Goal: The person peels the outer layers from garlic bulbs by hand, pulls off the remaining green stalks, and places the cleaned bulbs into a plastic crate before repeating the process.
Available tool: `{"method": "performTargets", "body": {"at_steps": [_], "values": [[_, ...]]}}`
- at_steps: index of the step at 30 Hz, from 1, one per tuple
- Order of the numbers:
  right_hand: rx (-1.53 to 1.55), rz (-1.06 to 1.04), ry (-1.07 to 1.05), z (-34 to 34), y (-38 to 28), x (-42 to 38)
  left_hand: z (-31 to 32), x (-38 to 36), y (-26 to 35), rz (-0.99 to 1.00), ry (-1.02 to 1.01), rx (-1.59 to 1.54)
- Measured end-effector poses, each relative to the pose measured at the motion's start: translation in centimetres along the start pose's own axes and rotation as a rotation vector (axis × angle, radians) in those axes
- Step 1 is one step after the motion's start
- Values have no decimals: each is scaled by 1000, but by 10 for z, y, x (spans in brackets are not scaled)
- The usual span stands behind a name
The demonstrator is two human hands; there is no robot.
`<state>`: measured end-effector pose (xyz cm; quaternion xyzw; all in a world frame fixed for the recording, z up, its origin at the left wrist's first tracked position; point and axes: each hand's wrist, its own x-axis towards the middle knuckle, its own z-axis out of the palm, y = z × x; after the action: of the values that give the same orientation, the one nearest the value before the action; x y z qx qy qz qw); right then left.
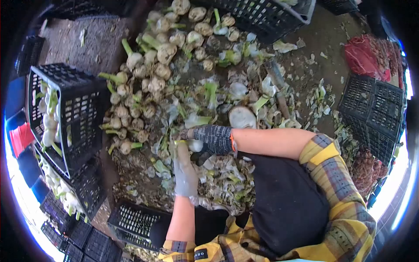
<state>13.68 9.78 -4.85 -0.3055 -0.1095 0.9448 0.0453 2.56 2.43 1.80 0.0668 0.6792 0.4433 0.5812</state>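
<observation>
My left hand (185, 172), in a pale whitish glove, reaches up from the bottom with its fingers closed at a garlic bulb (195, 145) that has a short green stem. My right hand (209, 138), in a dark grey knitted glove, comes in from the right and is closed round the same bulb, its fingertips meeting the left ones. The gloves partly hide the bulb. Under and around both hands lie peeled skins and cut stems (222, 179). To the left and above is a heap of untrimmed garlic bulbs (155, 83).
A black crate (83, 118) holding trimmed garlic stands at left. Other black crates stand at the top (262, 17), at right (371, 113) and at bottom left (135, 220). A round pale object (242, 118) and a long narrow piece (276, 76) lie among the scraps. Red mesh sacks (366, 56) lie upper right.
</observation>
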Motion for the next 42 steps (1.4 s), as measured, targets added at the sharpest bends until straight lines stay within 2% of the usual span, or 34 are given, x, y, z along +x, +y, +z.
{"method": "performTargets", "body": {"at_steps": [2,3,5,8,9,10,11,12,13,16,19,22,25,26,29,33,36,39,41,42], "values": [[107,18,118,-12,-14,1,9,-3,2,88,-46,104],[127,-266,155,-32,-9,19,6,-1,1,98,-32,54],[184,-278,127,-3,-81,-27,-6,9,-2,110,5,-39],[287,-809,4,1,-165,-61,-18,11,-10,7,-19,-302],[291,-982,103,12,-187,-85,-18,7,-9,36,-55,-222],[356,-1014,60,21,-198,-106,-15,5,-6,67,-90,-141],[258,-1073,-32,13,-205,-116,-14,5,-4,102,-128,-62],[282,-1093,-28,-4,-208,-117,-18,10,-10,-5,-57,-281],[306,-1113,-23,-23,-206,-110,-17,10,-8,-14,-49,-276],[-11,-1013,656,-48,-193,-74,-13,9,-4,-48,-17,-244],[-1071,-719,1166,-117,-183,-39,-13,9,-4,-68,-5,-190],[-1602,-606,1481,-148,-178,-23,-16,10,-5,-64,-26,-156],[-1518,-485,1489,-154,-187,-14,-17,11,-6,-69,-27,-126],[-1383,-336,1503,-151,-194,-10,-19,11,-7,-53,-38,-93],[-1359,-214,1566,-145,-205,-5,-18,13,-6,-79,-9,-111],[-1640,-198,1550,-163,-199,9,-20,16,-7,-106,-4,-148],[-1638,-172,1282,-144,-184,0,-24,23,-11,-113,-36,-167],[-1708,-717,1008,-108,-136,-1,-17,22,-8,-55,-6,-72],[-1693,-804,781,-66,-99,-2,-12,15,-1,37,-2,140],[-1724,-742,673,-33,-84,-8,-8,16,0,9,21,99]]}}
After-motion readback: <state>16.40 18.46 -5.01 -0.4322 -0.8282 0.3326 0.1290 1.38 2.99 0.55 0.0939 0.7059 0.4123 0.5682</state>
